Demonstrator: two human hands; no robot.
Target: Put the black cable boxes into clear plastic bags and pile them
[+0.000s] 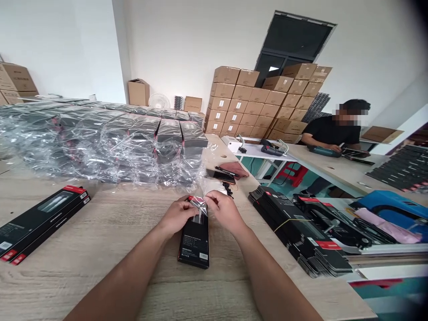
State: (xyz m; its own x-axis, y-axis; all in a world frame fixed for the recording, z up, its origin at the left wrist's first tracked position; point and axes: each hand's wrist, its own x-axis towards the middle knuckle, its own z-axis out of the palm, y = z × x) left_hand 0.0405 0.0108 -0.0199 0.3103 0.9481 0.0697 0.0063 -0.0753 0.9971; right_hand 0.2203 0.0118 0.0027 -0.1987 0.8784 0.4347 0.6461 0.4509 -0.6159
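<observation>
A long black box with a red end lies flat on the wooden table in front of me, its printed side and barcode facing up. My left hand grips the far part of the box from the left, its thumb across the top. Crinkled clear plastic film shows at the box's far end. My right hand is closed in a pinch at the film's right side. The fingertips partly hide what they pinch. Two similar black boxes lie side by side to the left.
Many plastic-wrapped boxes are stacked along the table's back. On the right lie a banded stack of flat black cartons, a phone and a blue case. Brown cartons stand behind. A co-worker sits at another table.
</observation>
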